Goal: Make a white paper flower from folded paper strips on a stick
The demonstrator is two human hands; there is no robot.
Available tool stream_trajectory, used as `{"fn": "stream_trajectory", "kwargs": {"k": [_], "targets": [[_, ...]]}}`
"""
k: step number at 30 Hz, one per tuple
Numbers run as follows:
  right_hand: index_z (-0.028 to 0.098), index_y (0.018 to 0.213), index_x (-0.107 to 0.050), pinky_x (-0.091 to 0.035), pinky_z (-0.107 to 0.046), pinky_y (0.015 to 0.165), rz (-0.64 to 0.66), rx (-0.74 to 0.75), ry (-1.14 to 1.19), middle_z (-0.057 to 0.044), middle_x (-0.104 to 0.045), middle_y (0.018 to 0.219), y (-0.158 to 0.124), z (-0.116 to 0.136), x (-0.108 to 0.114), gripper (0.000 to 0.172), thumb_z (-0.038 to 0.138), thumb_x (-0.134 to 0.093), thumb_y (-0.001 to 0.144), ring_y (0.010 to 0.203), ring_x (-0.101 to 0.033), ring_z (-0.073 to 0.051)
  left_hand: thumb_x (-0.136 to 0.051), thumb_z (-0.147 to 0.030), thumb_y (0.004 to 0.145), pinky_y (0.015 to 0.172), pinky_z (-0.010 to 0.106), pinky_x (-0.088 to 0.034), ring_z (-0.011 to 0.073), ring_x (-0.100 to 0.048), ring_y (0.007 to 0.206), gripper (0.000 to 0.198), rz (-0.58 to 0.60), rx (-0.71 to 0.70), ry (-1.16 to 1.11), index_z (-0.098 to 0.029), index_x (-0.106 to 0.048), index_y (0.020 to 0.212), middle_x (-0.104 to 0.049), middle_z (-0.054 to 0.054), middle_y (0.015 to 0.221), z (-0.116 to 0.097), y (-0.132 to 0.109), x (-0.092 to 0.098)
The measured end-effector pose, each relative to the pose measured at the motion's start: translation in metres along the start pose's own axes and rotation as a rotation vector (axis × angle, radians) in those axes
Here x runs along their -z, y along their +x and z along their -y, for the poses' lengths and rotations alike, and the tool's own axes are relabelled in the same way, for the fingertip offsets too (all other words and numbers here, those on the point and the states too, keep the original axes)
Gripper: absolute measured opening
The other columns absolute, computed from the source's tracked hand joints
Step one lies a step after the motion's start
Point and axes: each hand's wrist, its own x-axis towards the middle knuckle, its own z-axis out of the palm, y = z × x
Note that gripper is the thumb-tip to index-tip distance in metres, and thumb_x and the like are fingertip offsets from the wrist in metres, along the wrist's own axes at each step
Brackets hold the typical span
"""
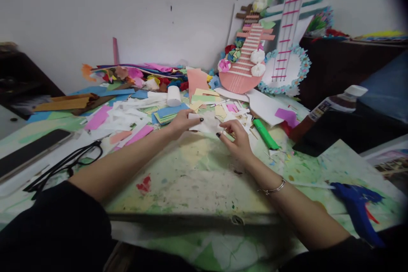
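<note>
Both my arms reach forward over a paint-stained table (197, 170). My left hand (181, 122) is closed on the left edge of a white piece of paper (208, 124). My right hand (237, 138) pinches the same paper at its right side, fingers curled. The paper lies low over the table, just in front of a heap of coloured paper scraps (134, 114). A thin bracelet (272, 188) sits on my right wrist.
A green marker (265, 134) lies right of my hands, a blue glue gun (358, 206) at the near right. A brown bottle (331, 110) lies on a black block. Black cord (66, 163), a white roll (174, 95) and paper guitars (247, 61) stand around.
</note>
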Motion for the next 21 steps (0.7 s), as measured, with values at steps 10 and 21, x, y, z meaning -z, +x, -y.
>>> {"fn": "stream_trajectory", "kwargs": {"k": [10,21], "targets": [[0.024,0.095,-0.062,-0.036,-0.046,0.094,0.130,0.313,-0.210,-0.009,-0.053,0.122,-0.007,0.014,-0.018,0.019,0.013,-0.061,0.079,0.114,-0.042,-0.028,-0.061,-0.004,0.069,0.068,0.026,-0.053,0.0114,-0.062,0.067,0.021,-0.191,0.229,-0.400,-0.015,-0.051,0.083,-0.060,0.002,0.074,0.026,-0.067,-0.042],[0.022,0.081,-0.071,-0.050,-0.026,0.065,0.258,0.240,0.247,-0.005,-0.065,0.097,-0.012,0.012,-0.010,0.018,0.012,-0.057,0.085,0.076,-0.063,-0.012,-0.062,-0.007,0.072,0.104,0.041,-0.044,0.0234,-0.056,0.120,0.053,0.216,-0.241,-0.011,-0.021,-0.056,0.123,-0.058,0.010,0.131,0.037,-0.097,-0.007]]}}
